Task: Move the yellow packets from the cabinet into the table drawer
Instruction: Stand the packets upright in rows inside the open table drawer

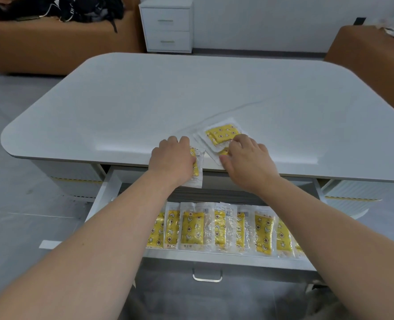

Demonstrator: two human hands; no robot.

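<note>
A small stack of yellow packets (221,135) in clear wrappers lies near the front edge of the white table (168,100). My right hand (246,160) rests on the stack's near side, fingers curled onto a lower packet. My left hand (171,160) grips one yellow packet (197,172) that hangs over the table's front edge. Below, the open table drawer (106,192) holds a row of several yellow packets (192,227) lying side by side. My forearms hide part of that row.
A white two-drawer cabinet (167,24) stands against the far wall. Brown sofas sit at the back left (41,42) and back right (371,54), with a black bag (76,8) on the left one. The drawer's metal handle (207,277) faces me.
</note>
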